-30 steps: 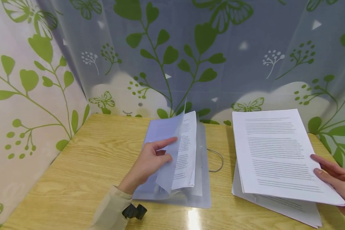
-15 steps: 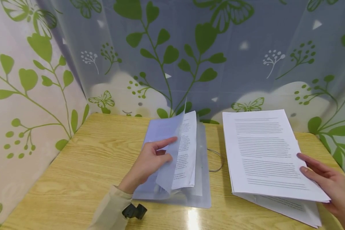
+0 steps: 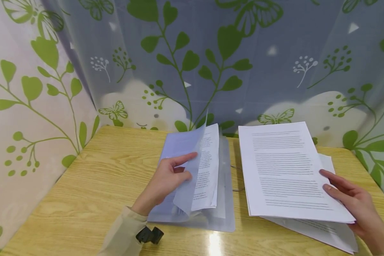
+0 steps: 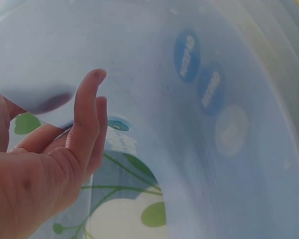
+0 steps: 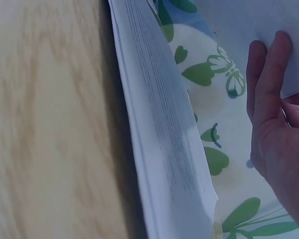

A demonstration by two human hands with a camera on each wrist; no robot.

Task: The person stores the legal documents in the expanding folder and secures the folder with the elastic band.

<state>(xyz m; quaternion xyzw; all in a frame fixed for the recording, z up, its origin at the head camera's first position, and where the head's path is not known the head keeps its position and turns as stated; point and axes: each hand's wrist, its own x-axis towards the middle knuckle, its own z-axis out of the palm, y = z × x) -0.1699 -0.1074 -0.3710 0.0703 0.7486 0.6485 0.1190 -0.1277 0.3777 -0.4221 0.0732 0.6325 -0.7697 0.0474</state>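
In the head view my left hand (image 3: pixel 168 179) holds up the translucent plastic cover of a document folder (image 3: pixel 228 209) between thumb and fingers. Printed pages (image 3: pixel 208 167) lie inside the folder, partly hidden by the raised cover. My right hand (image 3: pixel 355 201) grips the right edge of a sheaf of printed paper (image 3: pixel 281 174), thumb on top. This sheaf is lifted at a slant over a second stack of printed paper (image 3: pixel 326 229) on the table. In the right wrist view the fingers (image 5: pixel 271 79) lie against the sheaf's underside.
Both stacks and the folder are on a wooden table (image 3: pixel 83 192). A thin grey cord loop (image 3: pixel 238 190) sticks out from the folder's right side, partly covered by the sheaf. A patterned curtain (image 3: pixel 192 64) stands behind the table's back edge.
My right hand has moved left with the sheaf, nearer the folder and over part of the cord. More of the lower stack now shows at the right. My left hand has stayed still.
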